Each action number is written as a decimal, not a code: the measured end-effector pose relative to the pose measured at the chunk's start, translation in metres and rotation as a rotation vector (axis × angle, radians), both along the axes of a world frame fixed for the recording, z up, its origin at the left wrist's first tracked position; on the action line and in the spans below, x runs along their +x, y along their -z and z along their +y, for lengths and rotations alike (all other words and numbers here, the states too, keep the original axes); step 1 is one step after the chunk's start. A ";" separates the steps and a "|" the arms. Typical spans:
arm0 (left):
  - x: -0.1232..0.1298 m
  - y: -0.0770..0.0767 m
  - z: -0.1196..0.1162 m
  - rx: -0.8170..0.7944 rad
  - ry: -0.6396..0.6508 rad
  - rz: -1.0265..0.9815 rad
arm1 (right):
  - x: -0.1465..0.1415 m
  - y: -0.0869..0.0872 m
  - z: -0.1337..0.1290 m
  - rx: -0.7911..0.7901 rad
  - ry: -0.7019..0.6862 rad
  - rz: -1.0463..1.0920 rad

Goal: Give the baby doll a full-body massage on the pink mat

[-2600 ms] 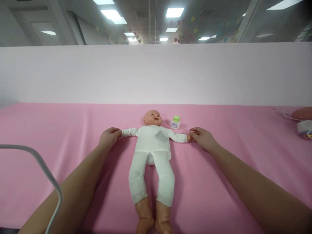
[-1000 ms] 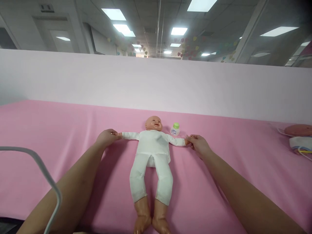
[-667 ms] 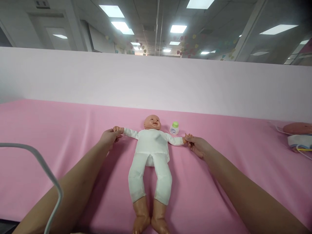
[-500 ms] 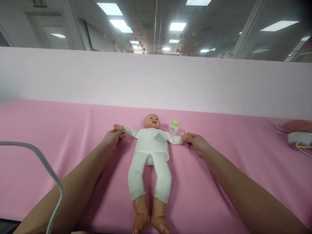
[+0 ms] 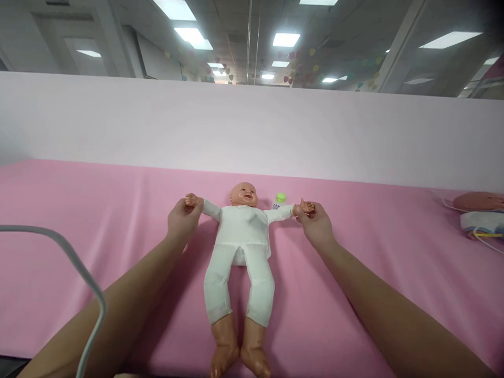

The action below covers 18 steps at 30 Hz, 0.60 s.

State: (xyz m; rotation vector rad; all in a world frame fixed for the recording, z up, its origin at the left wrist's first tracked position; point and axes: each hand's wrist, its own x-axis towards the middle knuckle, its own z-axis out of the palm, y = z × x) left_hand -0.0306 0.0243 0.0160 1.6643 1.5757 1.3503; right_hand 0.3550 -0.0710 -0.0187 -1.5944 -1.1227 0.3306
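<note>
A baby doll in a white top and white trousers lies on its back on the pink padded surface, feet towards me. Its arms stretch out to both sides. My left hand is closed around the doll's hand on the left of the view. On the other side, my right hand grips the doll's other hand, thumb on top. Behind that doll arm stands a small clear bottle with a green cap, its lower part hidden by the sleeve.
At the far right lies another doll-like figure with a white and blue cloth and thin tubing. A grey cable curves through the left foreground. A white wall panel borders the back, with glass above it.
Both my hands have lifted the doll's hands a little, raising its arms. The doll's right-side sleeve now covers part of the bottle. The view has shifted slightly.
</note>
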 end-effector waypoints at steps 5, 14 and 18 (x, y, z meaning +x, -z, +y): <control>0.023 -0.001 -0.023 0.291 0.239 0.449 | -0.045 -0.018 -0.025 0.198 -0.146 -0.215; 0.026 0.008 -0.015 0.613 0.576 0.788 | -0.090 -0.020 -0.007 0.429 -0.571 -0.962; 0.023 0.001 -0.017 0.597 0.637 0.897 | -0.095 -0.023 -0.007 0.455 -0.639 -1.101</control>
